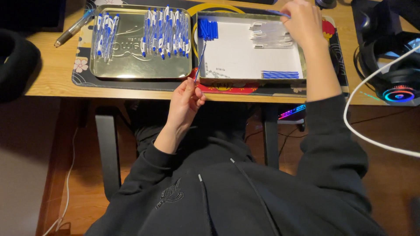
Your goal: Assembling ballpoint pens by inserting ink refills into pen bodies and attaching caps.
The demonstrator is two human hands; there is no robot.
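Fingers of the left hand [186,98] pinch a blue refill [200,61] before the white tray [245,57]; right hand [302,22], grip unclear, should grasp one clear barrel [269,35] squarely.

A wooden desk [52,65] carries a patterned mat [81,65], a pen [72,29] and headphones [393,74].

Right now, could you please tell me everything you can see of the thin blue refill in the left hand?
The blue refill is a thin, straight, plastic-looking tube, blue along its visible length. The left hand pinches its lower end between the fingertips at the desk's near edge. From there it slants up and slightly right, crossing the near left corner of the white-lined tray. Its upper end reaches the stack of blue caps in that tray's far left corner; whether they touch is unclear.
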